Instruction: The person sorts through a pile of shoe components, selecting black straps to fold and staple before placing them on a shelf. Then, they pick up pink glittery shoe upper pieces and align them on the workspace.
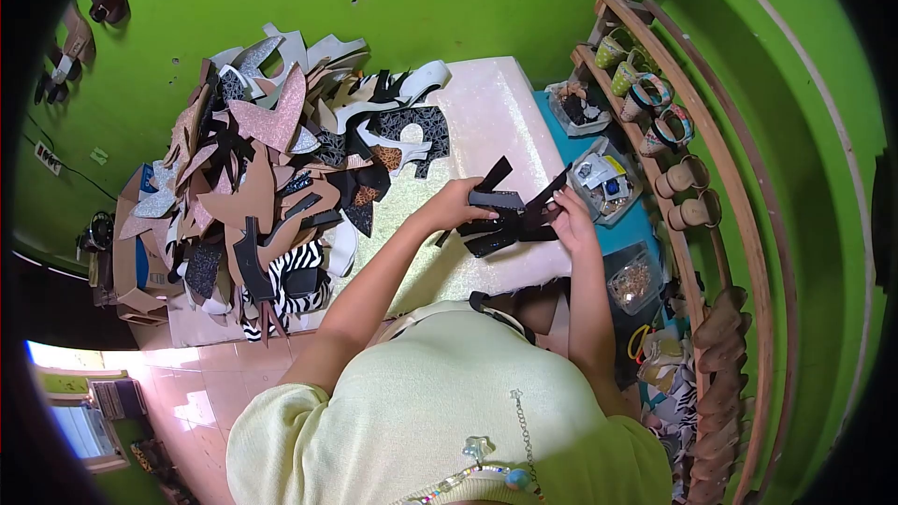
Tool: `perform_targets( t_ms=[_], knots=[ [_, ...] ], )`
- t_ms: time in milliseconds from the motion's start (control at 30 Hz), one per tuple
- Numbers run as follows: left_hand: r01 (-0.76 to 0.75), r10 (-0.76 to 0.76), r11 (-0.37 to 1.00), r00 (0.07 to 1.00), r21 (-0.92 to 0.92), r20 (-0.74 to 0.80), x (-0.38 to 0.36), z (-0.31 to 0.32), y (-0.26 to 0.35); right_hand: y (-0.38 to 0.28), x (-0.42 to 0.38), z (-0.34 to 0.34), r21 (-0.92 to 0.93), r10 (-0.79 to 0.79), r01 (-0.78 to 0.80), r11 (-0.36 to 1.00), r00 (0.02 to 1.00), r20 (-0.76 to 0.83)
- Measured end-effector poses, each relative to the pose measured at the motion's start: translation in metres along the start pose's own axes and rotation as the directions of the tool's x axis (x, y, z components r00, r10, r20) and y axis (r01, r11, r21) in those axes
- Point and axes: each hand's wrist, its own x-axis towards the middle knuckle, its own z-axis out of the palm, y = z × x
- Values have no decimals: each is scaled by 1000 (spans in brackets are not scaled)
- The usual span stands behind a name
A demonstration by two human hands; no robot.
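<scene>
Dark shoe-upper pieces with strap-like ends (493, 241), black and partly glittery, are between my two hands over the table. My left hand (456, 206) is closed on their left side, thumb and fingers pinching a greyish-black strap. One black end sticks up and another points down beside the fingers. On the other side, my right hand (571, 220) pinches a narrow black strip that slants up past its fingertips. Under both hands lies the pale, shimmering table cover (477, 122).
A large heap of cut material pieces (271, 159) covers the table's left side. Plastic containers of small parts (603, 182) stand at the right on a teal surface (608, 238). A wooden rack (669, 224) with small shoes runs along the right wall. A cardboard box (131, 252) stands far left.
</scene>
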Motion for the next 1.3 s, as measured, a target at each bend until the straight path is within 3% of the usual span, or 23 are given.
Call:
perform_targets(
  t_ms=[67, 133, 167, 233, 300, 367, 533, 600, 833, 900, 933, 1000, 1033, 1100, 1233, 1300],
  knots=[
    [-64, 61, 995, 997, 79, 37, 2, 0, -12, -3, -2, -3, -6, 4, -4, 1000, 999, 54],
    [-81, 73, 982, 996, 171, 50, 1, -2, -19, -3, -2, -6, -168, -26, 13, 986, 997, -77],
    [-98, 84, 960, 994, 261, 64, 1, -3, -22, -2, -2, -7, -166, -27, 14, 986, 997, -77],
    [-63, 59, 948, 998, 311, 23, -1, -3, -28, 0, -3, -9, -249, -13, -45, 967, 974, -227],
    [-27, 54, 878, 998, 478, -42, 2, -3, -41, 5, 0, -14, -269, -38, -29, 963, 969, -243],
    [23, 10, 899, 997, 437, -74, 4, -4, -51, 8, -1, -14, -449, -123, -21, 893, 949, -290],
    [138, -103, 934, 987, 329, -122, 10, -2, -79, 25, 12, -41, -595, -178, -57, 801, 928, -328],
    [166, -141, 964, 982, 208, -129, 11, 1, -87, 30, 15, -49, -692, -233, -43, 720, 925, -300],
    [272, -230, 935, 953, 227, -197, 14, 10, -103, 53, 32, -82, -802, -402, 59, 594, 886, -233],
    [296, -237, 904, 948, 309, -214, 16, 11, -105, 52, 32, -81, -905, -486, -4, 425, 843, -232],
    [295, -237, 904, 948, 309, -212, 16, 11, -105, 51, 31, -78, -905, -487, -5, 425, 842, -233],
    [342, -273, 873, 933, 348, -233, 15, 12, -104, 47, 28, -72, -991, -593, -11, 130, 801, -87],
    [343, -274, 873, 933, 347, -232, 14, 13, -104, 41, 23, -58, -992, -592, -12, 129, 801, -87],
    [361, -277, 870, 921, 335, -273, 13, 14, -103, 30, 15, -36, -912, -458, -144, 385, 828, -324],
    [379, -299, 862, 917, 337, -264, 12, 15, -98, 38, 27, -54, -932, -473, -112, 345, 837, -275],
    [378, -296, 858, 917, 347, -269, 11, 15, -96, 33, 18, -41, -889, -425, -205, 409, 820, -384]
  ],
)
